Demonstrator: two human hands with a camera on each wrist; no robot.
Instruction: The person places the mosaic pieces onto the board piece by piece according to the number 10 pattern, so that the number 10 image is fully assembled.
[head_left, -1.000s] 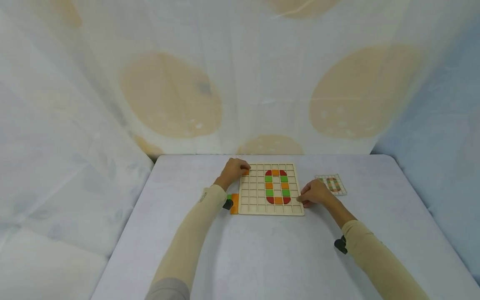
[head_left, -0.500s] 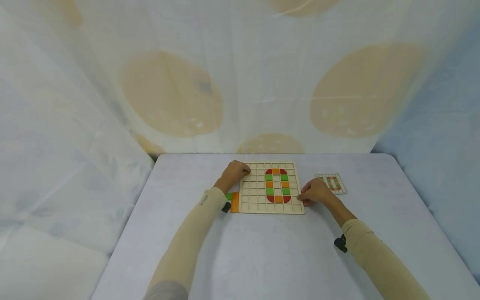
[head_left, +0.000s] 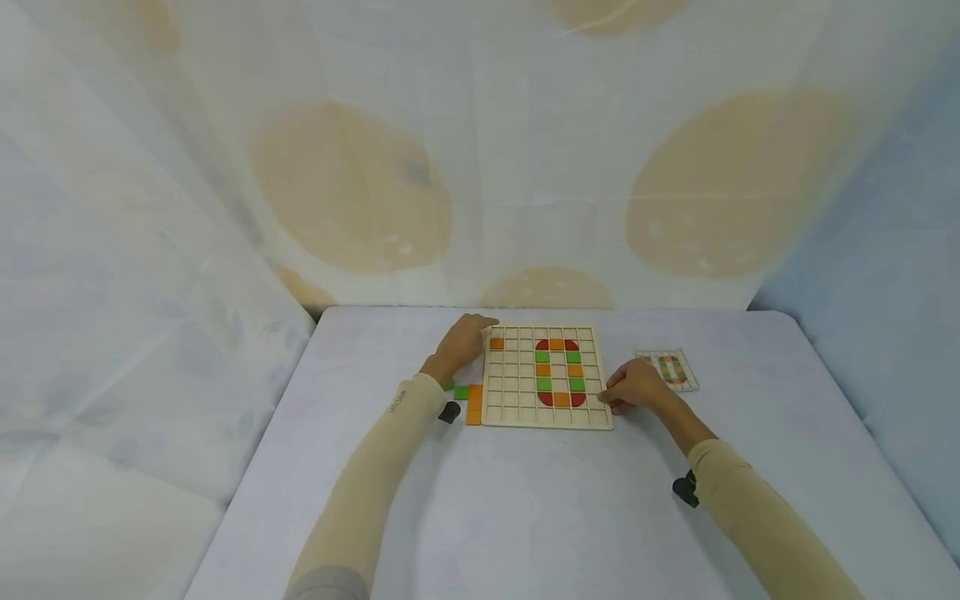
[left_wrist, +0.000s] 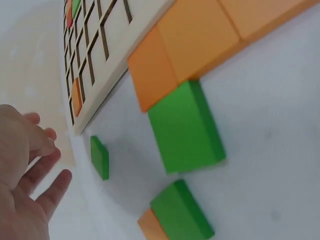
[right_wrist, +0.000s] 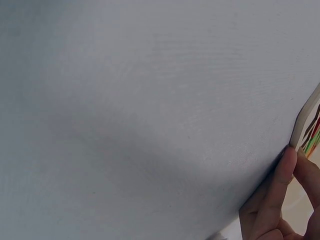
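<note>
Loose green and orange blocks [left_wrist: 186, 127] sit just left of the grid board [head_left: 546, 377]; light, stiff, easiest pinched by their edges. Right hand [head_left: 634, 386] steadies the board's right edge, fingers curled; left hand [head_left: 463, 339] hovers relaxed, empty, beside the far-left corner

Grid board [head_left: 546, 377] by both hands: pale unfinished wood, matt. Blocks [left_wrist: 186, 127] near left hand [head_left: 462, 341]: painted wood, smooth, satin green and orange. Table cover [right_wrist: 150, 100] under right hand [head_left: 634, 387]: fine-woven matt cloth.

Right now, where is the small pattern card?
In the head view the pattern card lies flat on the table, right of the wooden grid board and just beyond the right hand.
</note>
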